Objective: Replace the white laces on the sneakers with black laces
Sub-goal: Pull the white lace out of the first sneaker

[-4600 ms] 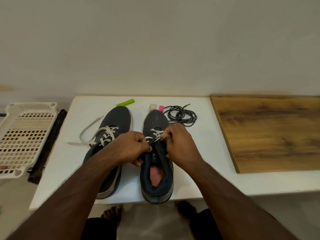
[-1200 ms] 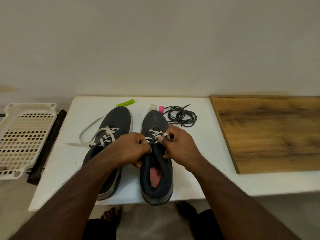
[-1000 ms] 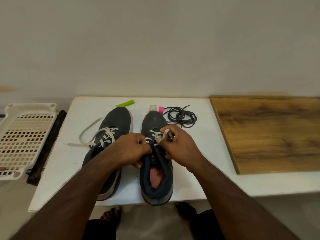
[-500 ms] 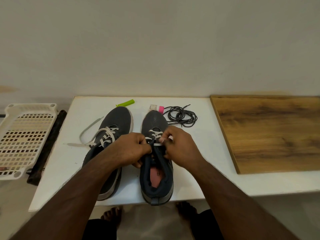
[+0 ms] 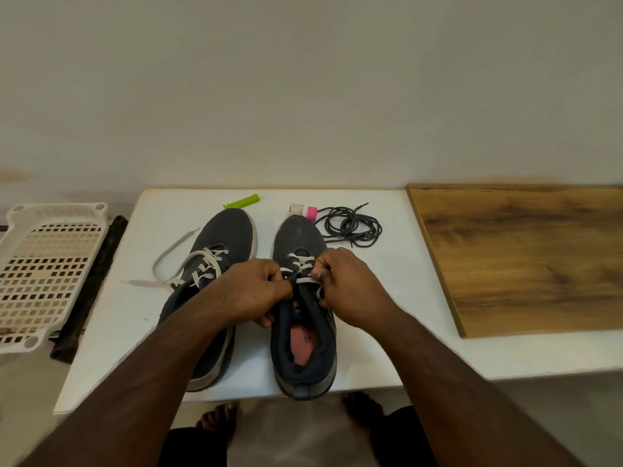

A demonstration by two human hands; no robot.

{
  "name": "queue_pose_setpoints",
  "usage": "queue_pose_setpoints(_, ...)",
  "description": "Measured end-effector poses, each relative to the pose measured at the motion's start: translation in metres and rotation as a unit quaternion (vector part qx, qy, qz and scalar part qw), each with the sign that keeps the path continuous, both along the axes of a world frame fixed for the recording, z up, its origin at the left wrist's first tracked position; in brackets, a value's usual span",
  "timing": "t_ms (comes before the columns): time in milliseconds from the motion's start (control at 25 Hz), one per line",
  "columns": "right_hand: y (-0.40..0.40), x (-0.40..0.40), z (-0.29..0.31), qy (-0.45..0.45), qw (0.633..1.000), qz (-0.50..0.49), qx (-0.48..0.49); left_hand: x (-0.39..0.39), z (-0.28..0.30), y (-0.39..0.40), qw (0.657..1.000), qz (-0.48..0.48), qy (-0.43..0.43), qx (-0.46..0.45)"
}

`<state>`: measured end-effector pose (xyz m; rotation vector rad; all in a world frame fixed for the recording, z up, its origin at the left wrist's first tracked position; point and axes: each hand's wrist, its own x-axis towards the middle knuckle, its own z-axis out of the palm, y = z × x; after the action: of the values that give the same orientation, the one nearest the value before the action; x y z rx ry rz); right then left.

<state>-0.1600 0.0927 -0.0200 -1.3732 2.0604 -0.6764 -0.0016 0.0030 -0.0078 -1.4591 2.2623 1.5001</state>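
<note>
- Head view, looking down: two dark sneakers stand side by side, toes to the wall, on a white worktop (image 5: 387,298), heels at the near edge so the eyelets fall within easy reach of both hands.
- The left hand (image 5: 251,294) curls its fingers round the tongue and collar of the right sneaker (image 5: 303,332), apparently bracing it so the shoe does not slide while lace is drawn out.
- The right hand (image 5: 347,288) pinches the white lace (image 5: 300,264) at a row about halfway up the eyelets; a small loop of lace shows beside its fingertips (image 5: 318,273), which suggests it is working one crossing loose at a time.
- Only the rows toward the toe are laced on this shoe; the upper eyelets look bare and the collar gapes open, showing a pink insole.
- The left sneaker (image 5: 215,264) waits with its lace (image 5: 168,261) untied, the ends trailing left over the worktop, all rows threaded as far as can be seen.
- The black laces (image 5: 352,225) lie coiled just beyond the right sneaker's toe, apart from both hands and ready for rethreading.
- A green tube (image 5: 242,201) and a pink-capped container (image 5: 305,210) lie near the far edge; a wooden board (image 5: 522,257) sits to the right, a perforated white tray (image 5: 43,264) off to the left.
</note>
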Motion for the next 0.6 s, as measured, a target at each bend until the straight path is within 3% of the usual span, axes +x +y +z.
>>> queue_pose_setpoints(80, 0.002, 0.000, 0.003, -0.040, 0.999, 0.008, -0.017, 0.000, 0.000, 0.000, 1.000, -0.005, 0.001, -0.002)
queue_pose_setpoints(400, 0.000, 0.009, -0.006, 0.080, 0.995, 0.059, -0.006, -0.001, -0.003, 0.000, 1.000, -0.001, 0.013, 0.010)
queue_pose_setpoints(600, 0.002, -0.010, 0.002, -0.141, 0.986, -0.088, 0.008, 0.002, -0.004, -0.004, 1.000, 0.003, 0.014, 0.022)
